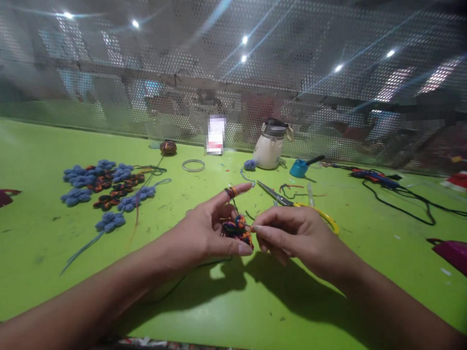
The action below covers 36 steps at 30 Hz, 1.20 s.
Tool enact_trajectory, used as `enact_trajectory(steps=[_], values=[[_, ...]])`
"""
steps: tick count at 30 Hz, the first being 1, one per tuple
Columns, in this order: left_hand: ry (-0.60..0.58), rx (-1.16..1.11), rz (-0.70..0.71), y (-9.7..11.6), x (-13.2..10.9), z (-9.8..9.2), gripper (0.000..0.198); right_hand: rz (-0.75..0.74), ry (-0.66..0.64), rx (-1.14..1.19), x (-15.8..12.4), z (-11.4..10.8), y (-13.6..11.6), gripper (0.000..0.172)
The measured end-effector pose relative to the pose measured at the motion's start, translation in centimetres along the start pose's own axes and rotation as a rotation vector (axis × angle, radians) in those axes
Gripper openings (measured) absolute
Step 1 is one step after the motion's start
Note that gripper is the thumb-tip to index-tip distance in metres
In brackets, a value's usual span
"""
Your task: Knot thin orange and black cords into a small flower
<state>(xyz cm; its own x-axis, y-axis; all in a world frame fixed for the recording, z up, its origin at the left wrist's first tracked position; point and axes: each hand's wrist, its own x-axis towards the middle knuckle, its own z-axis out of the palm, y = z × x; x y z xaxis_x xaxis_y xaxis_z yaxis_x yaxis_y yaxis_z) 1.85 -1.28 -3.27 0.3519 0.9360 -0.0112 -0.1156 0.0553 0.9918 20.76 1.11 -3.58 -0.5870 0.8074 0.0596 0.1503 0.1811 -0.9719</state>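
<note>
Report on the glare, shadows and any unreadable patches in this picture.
Head view: streaked glare from bright lights across the perforated panel; head view: soft shadows on the green table below the left hand and right hand; head view: the bright upright screen pixelated, unreadable.

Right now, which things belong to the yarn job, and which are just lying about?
Belong, I think:
multicoloured yarn piece in the left hand
blue yarn flowers
yarn ball
scissors, probably

Just lying about, it seems:
white bottle
grey ring
</note>
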Motion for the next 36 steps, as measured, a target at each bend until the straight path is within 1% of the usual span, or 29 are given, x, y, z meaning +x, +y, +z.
enact_trajectory(steps=[2, 5, 11, 16, 18, 20, 25, 29, 33, 36], values=[[0.05, 0.021, 0.032, -0.1, 0.2, 0.0, 0.088, 0.014, 0.062, 0.01, 0.0, 0.4, -0.1, 0.018], [0.077, 0.004, 0.062, -0.4, 0.5, -0.2, 0.087, 0.029, 0.128, -0.031, -0.1, 1.1, -0.2, 0.018], [0.084, -0.015, 0.086, -1.0, 0.9, -0.5, 0.084, 0.084, 0.145, -0.179, -0.1, 1.4, -0.1, 0.016], [0.094, -0.013, 0.126, -1.5, 1.0, -0.3, 0.08, -0.008, 0.202, -0.401, -0.2, 1.5, -0.4, 0.009], [0.108, 0.001, 0.137, -1.5, 0.9, -0.2, 0.079, -0.016, 0.217, -0.462, -0.2, 1.6, -0.6, 0.009], [0.123, 0.014, 0.132, -1.4, 0.8, 0.0, 0.077, -0.002, 0.228, -0.468, -0.3, 1.7, -0.7, 0.01], [0.147, 0.005, 0.127, -1.5, 0.8, 0.2, 0.077, 0.042, 0.267, -0.353, -0.2, 1.9, -0.5, 0.01], [0.109, -0.01, 0.12, -2.0, 1.0, 0.0, 0.073, 0.107, 0.29, -0.232, -0.1, 1.9, -0.2, 0.009], [0.111, -0.109, 0.012, -2.3, 1.2, -0.3, 0.066, 0.155, 0.275, -0.047, 0.1, 1.8, 0.3, 0.007], [0.108, -0.189, -0.056, -2.3, 1.3, -0.6, 0.055, 0.164, 0.225, 0.169, 0.3, 1.7, 0.8, 0.007]])
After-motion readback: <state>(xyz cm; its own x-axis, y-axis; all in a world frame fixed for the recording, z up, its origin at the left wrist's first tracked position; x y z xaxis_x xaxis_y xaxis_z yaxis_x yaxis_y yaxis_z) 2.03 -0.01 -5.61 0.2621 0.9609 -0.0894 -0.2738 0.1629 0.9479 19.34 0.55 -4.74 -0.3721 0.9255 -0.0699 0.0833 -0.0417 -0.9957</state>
